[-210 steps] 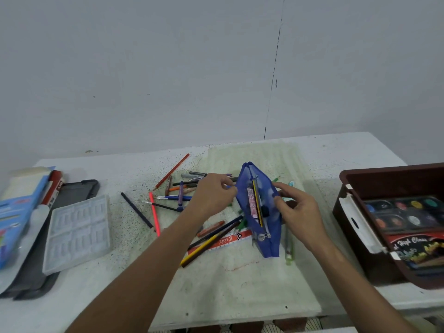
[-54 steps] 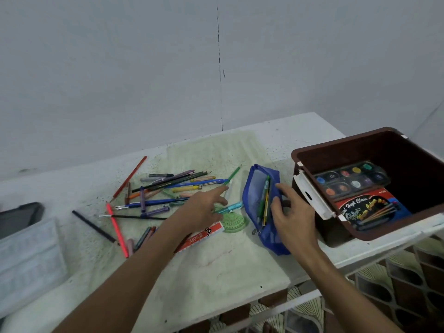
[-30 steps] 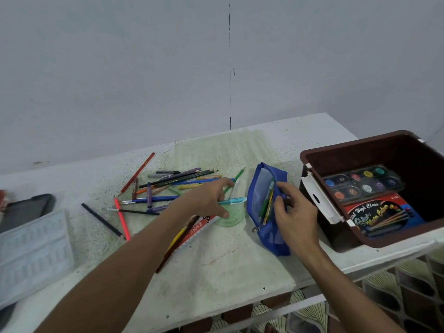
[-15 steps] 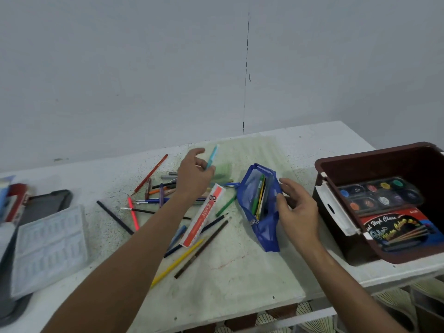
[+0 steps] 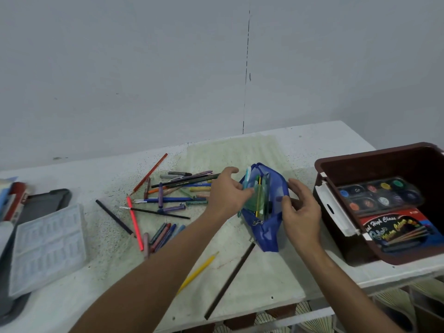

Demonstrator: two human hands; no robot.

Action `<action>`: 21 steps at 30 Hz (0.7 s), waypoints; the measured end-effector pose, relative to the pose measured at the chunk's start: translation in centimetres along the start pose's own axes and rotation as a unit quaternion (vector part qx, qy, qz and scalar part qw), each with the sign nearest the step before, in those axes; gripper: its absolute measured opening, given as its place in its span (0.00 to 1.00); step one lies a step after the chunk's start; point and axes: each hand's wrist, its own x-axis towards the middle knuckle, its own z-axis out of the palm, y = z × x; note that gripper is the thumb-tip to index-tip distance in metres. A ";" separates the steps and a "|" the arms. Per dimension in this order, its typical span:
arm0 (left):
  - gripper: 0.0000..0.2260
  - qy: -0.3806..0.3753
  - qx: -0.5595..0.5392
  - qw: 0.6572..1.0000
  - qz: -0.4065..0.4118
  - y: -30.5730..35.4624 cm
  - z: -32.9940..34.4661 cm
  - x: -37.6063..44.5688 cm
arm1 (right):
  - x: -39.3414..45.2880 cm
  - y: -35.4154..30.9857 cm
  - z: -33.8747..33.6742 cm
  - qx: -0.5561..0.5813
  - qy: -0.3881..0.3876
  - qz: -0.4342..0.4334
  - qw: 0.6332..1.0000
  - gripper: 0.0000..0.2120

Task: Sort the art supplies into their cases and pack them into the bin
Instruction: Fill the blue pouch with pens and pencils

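The white table [image 5: 312,145] carries everything; at its right edge the brown bin [image 5: 374,162] already holds a watercolour paint set [image 5: 382,195]. The blue mesh pencil case [image 5: 269,227] lies mid-table, mouth gaping. The right hand [image 5: 300,212] grips its right lip, spreading it. The left hand [image 5: 225,195] pinches a green transparent protractor [image 5: 252,200] and a light-blue pen [image 5: 246,181], feeding them in together — the wide protractor could catch the soft mesh lip and spill pens already inside. Loose pencils [image 5: 173,193] remain scattered left; a yellow pencil [image 5: 197,272] and a dark pencil [image 5: 228,280] lie near the front edge, where a forearm might roll them off.
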 end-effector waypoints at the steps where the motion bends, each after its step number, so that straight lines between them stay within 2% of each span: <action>1: 0.28 -0.014 0.012 1.000 0.009 0.3 -0.1 0.0 | 0.1 0.0 -0.2 -0.003 0.001 -0.002 1.000 0.18; 4: 0.27 -0.069 0.043 0.996 0.026 1.1 -0.1 0.0 | 0.1 0.0 -0.3 -0.002 0.003 -0.004 1.000 0.18; 8: 0.23 -0.116 0.158 0.976 0.091 1.7 -0.5 0.0 | -0.1 -0.1 0.0 -0.001 -0.001 -0.004 1.000 0.17; 10: 0.23 -0.108 0.166 0.973 0.115 1.3 -1.3 -0.3 | -0.2 -0.1 0.0 -0.002 -0.005 -0.003 1.000 0.17; 13: 0.19 -0.043 0.145 0.980 0.132 0.6 -2.7 -2.1 | -0.2 0.0 -0.1 -0.006 -0.004 -0.004 1.000 0.17; 14: 0.19 -0.042 0.159 0.978 0.124 0.2 -3.1 -2.9 | -0.1 0.1 -0.1 -0.007 -0.002 -0.003 1.000 0.17; 15: 0.21 -0.068 0.176 0.977 0.103 -0.2 -3.6 -3.8 | 0.0 0.1 -0.1 -0.008 -0.001 -0.003 1.000 0.17; 17: 0.33 -0.169 0.224 0.959 0.034 -1.2 -4.4 -5.8 | 0.0 0.1 0.0 -0.011 -0.001 0.001 1.000 0.17; 19: 0.45 -0.261 0.293 0.919 -0.015 -2.3 -4.9 -7.9 | 0.1 0.1 0.0 -0.013 -0.001 0.007 1.000 0.17; 21: 0.50 -0.308 0.333 0.891 -0.027 -3.0 -5.0 -9.5 | 0.0 -0.1 0.1 -0.015 -0.002 0.009 1.000 0.17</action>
